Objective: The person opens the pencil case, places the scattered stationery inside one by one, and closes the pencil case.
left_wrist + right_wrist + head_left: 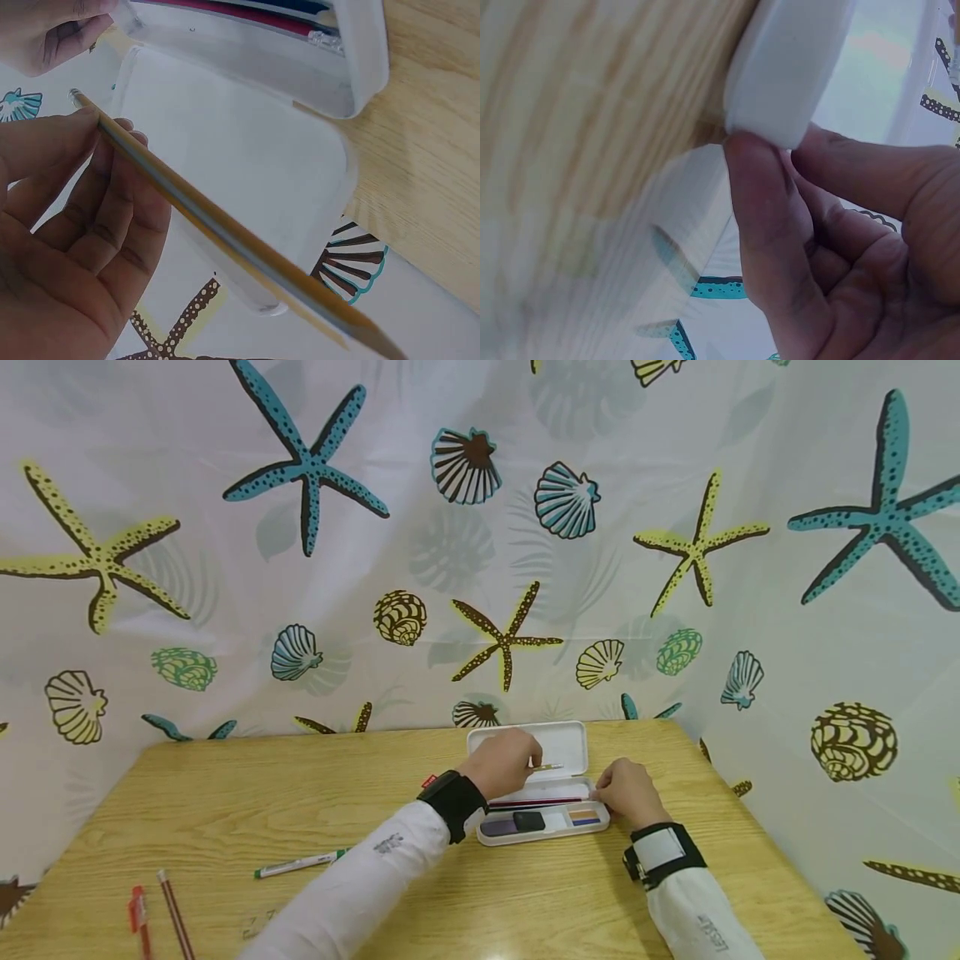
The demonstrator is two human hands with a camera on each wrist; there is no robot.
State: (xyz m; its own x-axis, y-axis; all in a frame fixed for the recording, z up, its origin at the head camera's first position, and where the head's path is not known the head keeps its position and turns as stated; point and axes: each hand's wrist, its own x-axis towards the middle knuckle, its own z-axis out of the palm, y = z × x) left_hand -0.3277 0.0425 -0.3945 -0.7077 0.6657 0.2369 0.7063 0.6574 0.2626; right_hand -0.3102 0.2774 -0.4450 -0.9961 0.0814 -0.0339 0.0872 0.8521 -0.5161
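A white pencil case (543, 839) stands on the table with its lid (568, 742) laid back. Between thumb and fingers, my left hand (504, 764) holds a yellow pencil (225, 217) above the case, its tip at the lower right of the left wrist view. My right hand (630, 792) pinches the case's right end; the right wrist view shows thumb and finger on its white wall (787, 75). In the case lie a dark red pencil (538, 802), a black block (529, 821) and small orange and blue pieces (585, 817).
On the wooden table (262, 810), a green-capped marker (300, 863) lies partly behind my left sleeve. A red pen (139, 910) and another dark red pencil (176, 914) are at the front left. Cloth printed with shells and starfish (311, 464) hangs behind and to the right.
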